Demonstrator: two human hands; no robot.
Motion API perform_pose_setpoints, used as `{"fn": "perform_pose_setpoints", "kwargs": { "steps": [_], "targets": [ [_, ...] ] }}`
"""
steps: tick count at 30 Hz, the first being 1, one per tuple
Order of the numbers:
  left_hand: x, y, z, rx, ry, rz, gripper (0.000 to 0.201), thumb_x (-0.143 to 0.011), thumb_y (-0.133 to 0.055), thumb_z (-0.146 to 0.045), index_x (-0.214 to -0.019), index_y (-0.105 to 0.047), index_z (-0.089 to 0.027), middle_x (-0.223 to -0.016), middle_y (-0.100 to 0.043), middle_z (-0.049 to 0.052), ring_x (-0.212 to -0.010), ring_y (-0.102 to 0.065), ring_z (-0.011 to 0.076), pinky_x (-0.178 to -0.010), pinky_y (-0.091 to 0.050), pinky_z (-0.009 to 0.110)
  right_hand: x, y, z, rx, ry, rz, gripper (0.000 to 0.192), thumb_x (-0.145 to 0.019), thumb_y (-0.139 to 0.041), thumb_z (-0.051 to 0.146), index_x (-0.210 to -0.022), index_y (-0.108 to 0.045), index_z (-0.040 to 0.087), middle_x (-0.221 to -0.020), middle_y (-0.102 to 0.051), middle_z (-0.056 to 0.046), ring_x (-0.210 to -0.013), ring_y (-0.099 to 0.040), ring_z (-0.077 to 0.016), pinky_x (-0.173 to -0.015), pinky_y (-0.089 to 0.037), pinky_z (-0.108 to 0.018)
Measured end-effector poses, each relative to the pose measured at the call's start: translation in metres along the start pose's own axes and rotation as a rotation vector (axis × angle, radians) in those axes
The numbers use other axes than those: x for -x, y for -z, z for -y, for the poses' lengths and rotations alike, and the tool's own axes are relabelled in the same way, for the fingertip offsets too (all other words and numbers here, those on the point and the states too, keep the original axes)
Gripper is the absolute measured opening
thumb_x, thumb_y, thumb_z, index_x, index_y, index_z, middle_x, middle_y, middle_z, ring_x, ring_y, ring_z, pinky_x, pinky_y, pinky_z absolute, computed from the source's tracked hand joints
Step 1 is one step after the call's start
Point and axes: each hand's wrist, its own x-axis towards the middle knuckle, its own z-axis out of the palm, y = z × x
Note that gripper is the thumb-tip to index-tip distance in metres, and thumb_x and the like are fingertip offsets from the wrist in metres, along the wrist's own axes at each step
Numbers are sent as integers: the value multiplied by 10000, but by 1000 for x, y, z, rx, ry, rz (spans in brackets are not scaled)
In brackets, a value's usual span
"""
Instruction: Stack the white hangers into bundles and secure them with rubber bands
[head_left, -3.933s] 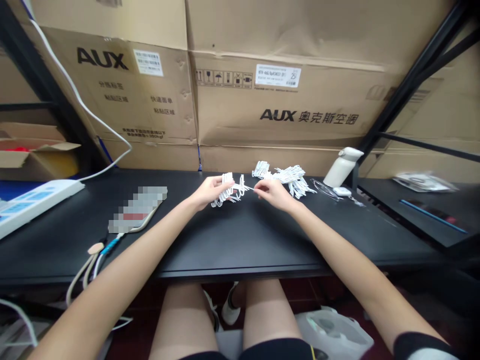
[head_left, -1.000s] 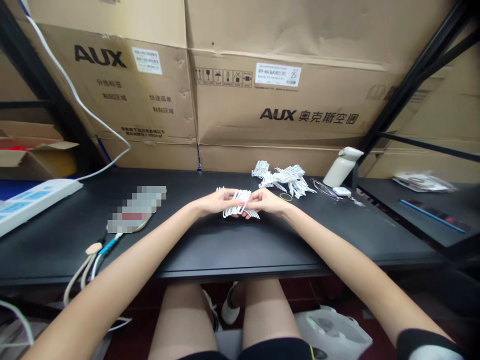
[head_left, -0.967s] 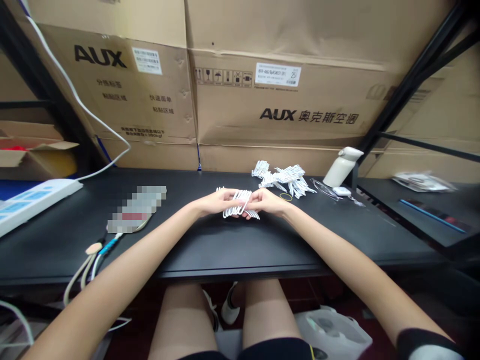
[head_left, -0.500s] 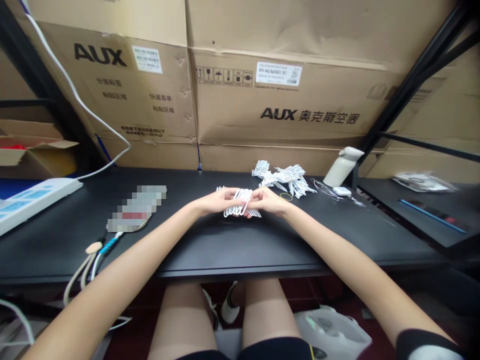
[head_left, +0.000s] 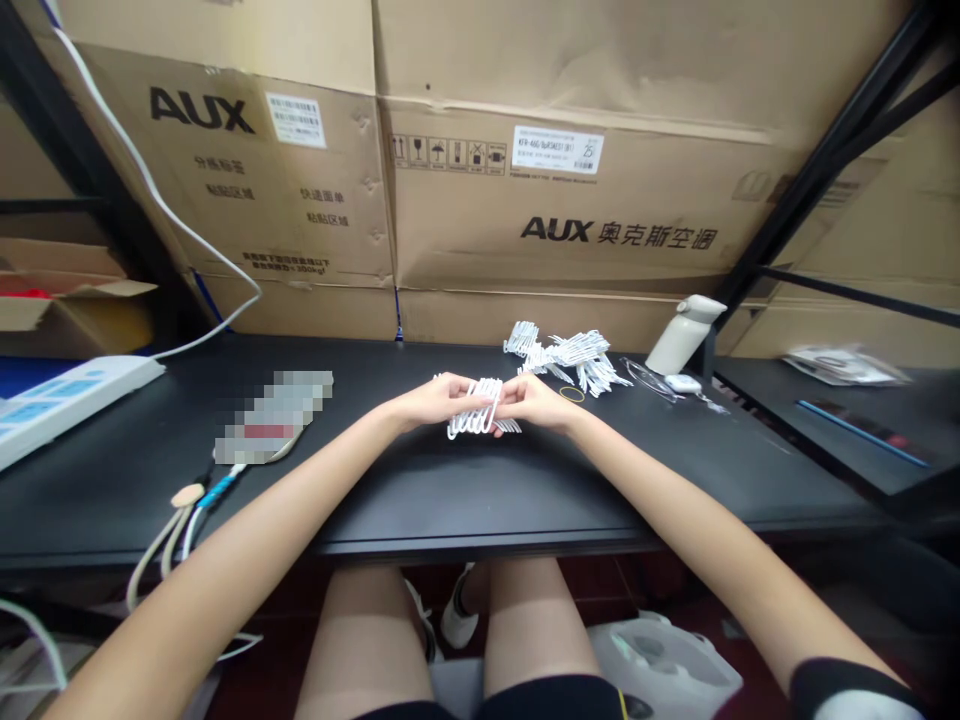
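Note:
A row of white hooks (head_left: 475, 410), thin and curved at the end, is held between my two hands just above the black table (head_left: 480, 495). My left hand (head_left: 441, 402) is closed on the row from the left, thumb across the front. At the row's right end, my right hand (head_left: 531, 402) pinches with thumb and forefinger. More white hooks (head_left: 509, 426) show below my right fingers, partly hidden. Behind my right hand lies a pile of similar white hooks (head_left: 581, 352), with a yellow rubber band (head_left: 572, 394) close by.
A cream bottle (head_left: 684, 336), a white earbud case (head_left: 684, 384) and a cable stand at the back right. To the left are a pixelated phone-like object (head_left: 274, 418) with a strap and a white power strip (head_left: 79, 405). Cardboard boxes (head_left: 465, 240) wall off the back.
The held hooks have shifted slightly and now hang more evenly in a row between my fingers. Both hands stay in nearly the same place; the pile has not moved.

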Motion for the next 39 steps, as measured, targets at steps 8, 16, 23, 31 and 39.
{"fn": "perform_pose_setpoints", "kwargs": {
  "steps": [8,16,23,31,39],
  "targets": [
    [-2,-12,-3,68,-19,-21,436,-838,-511,-540,-960,-592,-130,-768,-725,96,-604,-673,192,-528,-503,262,2,1,1,8,-1,69,302,-663,-759,364,-794,-724,94,-752,-720,-85,-652,-659,-164,-667,-528,-295],
    [-5,-13,6,123,-32,-28,429,-841,-516,-537,-1019,-556,-149,-754,-718,81,-674,-697,214,-604,-533,295,1,-3,-3,33,10,86,306,-668,-749,387,-779,-729,103,-746,-717,-69,-674,-664,-174,-703,-523,-306],
    [-7,-13,8,129,-48,-50,422,-851,-475,-561,-920,-545,-150,-695,-702,62,-627,-682,194,-558,-516,270,0,-8,-3,-2,1,17,370,-620,-771,435,-752,-711,95,-726,-711,-77,-666,-661,-180,-685,-533,-316],
    [-10,-22,9,161,-2,-170,393,-859,-457,-552,-835,-519,-165,-611,-661,39,-559,-666,190,-461,-498,253,-5,-11,-10,-20,30,-31,365,-609,-770,439,-729,-701,101,-715,-707,-72,-644,-651,-173,-646,-527,-298],
    [-8,-23,7,-60,-42,-243,386,-830,-509,-543,-924,-557,-172,-583,-644,6,-510,-628,157,-434,-465,218,-10,-13,-20,17,117,-96,283,-655,-744,366,-770,-715,110,-699,-702,-59,-636,-651,-171,-663,-532,-306]
  ]
}}
